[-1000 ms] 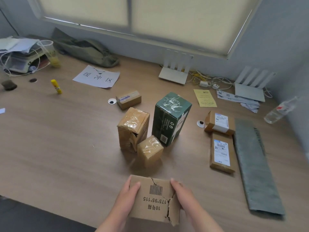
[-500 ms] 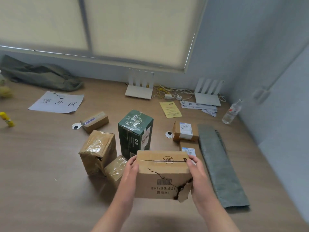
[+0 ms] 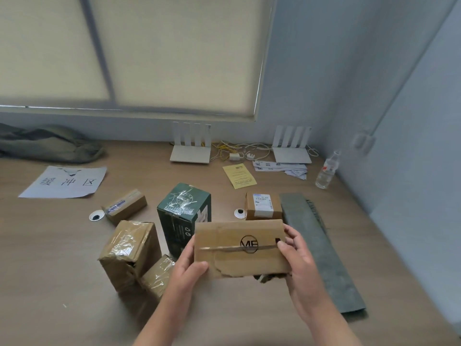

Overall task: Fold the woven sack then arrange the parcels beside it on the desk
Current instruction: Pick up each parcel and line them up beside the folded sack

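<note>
I hold a torn brown cardboard parcel (image 3: 239, 248) above the desk, my left hand (image 3: 187, 268) on its left end and my right hand (image 3: 296, 255) on its right end. To its right the folded grey-green woven sack (image 3: 321, 253) lies flat as a long strip. A small labelled parcel (image 3: 263, 206) sits beside the sack's far end; the flat parcel below it is hidden behind the held one. A tall green box (image 3: 183, 216), a taped brown box (image 3: 129, 253), a small taped box (image 3: 157, 275) and a little flat parcel (image 3: 124, 207) stand to the left.
Two white routers (image 3: 190, 146) (image 3: 291, 146) with cables stand at the back wall. A yellow note (image 3: 239, 176), papers, a plastic bottle (image 3: 326, 172), a paper sign (image 3: 64, 182) and an olive bag (image 3: 50, 143) lie around. The wall bounds the desk (image 3: 50, 270) at right.
Both hands have lifted the torn parcel from the desk's near edge and carried it forward and to the right, tipping it so its taped top faces me. My view has swung right.
</note>
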Available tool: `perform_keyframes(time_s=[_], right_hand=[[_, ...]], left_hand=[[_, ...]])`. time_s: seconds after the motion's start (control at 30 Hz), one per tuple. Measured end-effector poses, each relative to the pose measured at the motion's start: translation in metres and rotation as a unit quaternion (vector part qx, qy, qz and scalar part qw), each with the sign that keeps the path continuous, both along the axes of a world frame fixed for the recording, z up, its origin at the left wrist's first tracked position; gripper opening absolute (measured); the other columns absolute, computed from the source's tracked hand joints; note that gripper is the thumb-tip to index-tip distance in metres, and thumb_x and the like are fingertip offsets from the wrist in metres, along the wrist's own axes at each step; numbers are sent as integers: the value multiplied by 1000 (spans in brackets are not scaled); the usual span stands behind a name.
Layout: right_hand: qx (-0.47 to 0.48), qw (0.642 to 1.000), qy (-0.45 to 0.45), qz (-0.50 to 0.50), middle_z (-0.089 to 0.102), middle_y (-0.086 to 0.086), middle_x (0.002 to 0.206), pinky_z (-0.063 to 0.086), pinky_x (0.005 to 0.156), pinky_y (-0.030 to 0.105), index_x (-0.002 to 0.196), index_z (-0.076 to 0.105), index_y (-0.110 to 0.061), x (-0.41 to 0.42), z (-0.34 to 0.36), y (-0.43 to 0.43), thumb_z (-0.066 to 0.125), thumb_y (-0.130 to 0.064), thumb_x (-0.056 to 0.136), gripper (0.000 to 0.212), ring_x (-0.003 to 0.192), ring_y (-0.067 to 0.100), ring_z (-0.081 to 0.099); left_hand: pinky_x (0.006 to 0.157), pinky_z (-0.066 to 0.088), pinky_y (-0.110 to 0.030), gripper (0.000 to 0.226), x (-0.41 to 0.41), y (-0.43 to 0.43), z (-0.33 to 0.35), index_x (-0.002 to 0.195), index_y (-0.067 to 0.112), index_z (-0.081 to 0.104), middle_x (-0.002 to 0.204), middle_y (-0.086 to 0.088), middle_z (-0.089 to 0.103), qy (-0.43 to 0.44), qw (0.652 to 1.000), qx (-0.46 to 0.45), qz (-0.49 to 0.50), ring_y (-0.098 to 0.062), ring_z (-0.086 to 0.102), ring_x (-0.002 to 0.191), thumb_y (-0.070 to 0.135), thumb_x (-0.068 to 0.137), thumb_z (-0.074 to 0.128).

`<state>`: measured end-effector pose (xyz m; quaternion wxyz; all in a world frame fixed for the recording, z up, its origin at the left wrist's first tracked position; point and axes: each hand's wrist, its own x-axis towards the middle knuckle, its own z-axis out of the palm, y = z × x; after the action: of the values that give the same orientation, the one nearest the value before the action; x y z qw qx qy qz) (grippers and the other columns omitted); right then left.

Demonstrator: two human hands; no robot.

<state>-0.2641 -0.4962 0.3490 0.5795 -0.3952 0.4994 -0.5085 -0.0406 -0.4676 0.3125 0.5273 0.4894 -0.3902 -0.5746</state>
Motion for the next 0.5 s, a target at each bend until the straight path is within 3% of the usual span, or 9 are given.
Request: perform_keyframes(time_s=[0.07,0.13,0.2,0.27,0.33,0.4,0.5], right_hand=[[8,999,-32,7,71,3,119,56,71,42,122,63,-34,-2,4,0,56,-33,94,29,98,18,69],[13,999,-41,12,74,3,115,57,71,39,121,63,-30,-2,7,-1,55,-47,86,39,91,12,72],[15,999,-41,17,75,5,112,57,74,45,121,63,-24,0,8,-2,56,-51,83,47,91,16,74],[21,998,-52,20,75,7,114,56,82,48,125,61,-21,3,8,-3,59,-46,85,47,102,27,72],[25,997,-64,34,74,10,116,55,83,45,128,61,-20,6,6,-3,60,-32,89,41,109,33,69],[21,996,-72,48,72,12,120,57,79,41,129,61,-21,8,4,-2,66,-25,85,44,110,34,68],[29,995,-86,50,70,12,125,56,77,37,130,52,-23,9,-2,-3,64,-26,78,53,109,30,69]], left_hand=[[101,51,-51,66,6,2,-4,135,32,60,128,-6,68,-11,1000,-11,-17,-32,60,121,19,70,55],[96,55,-45,74,8,1,-6,134,37,61,126,-2,69,8,1000,-5,-23,-29,61,119,9,66,50],[96,54,-46,82,7,1,-4,137,36,58,129,0,68,35,999,-5,-22,-26,62,119,4,62,47],[101,47,-56,74,5,2,-3,140,30,54,134,-4,66,79,997,-7,10,-28,61,122,9,69,47],[101,44,-59,55,3,3,-3,139,25,51,134,-9,64,109,992,-13,54,-31,59,123,31,84,48],[95,47,-58,54,0,3,-2,132,27,53,132,-10,64,105,990,-10,90,-30,61,119,47,83,55],[83,44,-48,46,1,1,-2,120,27,58,118,-6,66,106,987,-16,119,-22,60,102,32,74,60]])
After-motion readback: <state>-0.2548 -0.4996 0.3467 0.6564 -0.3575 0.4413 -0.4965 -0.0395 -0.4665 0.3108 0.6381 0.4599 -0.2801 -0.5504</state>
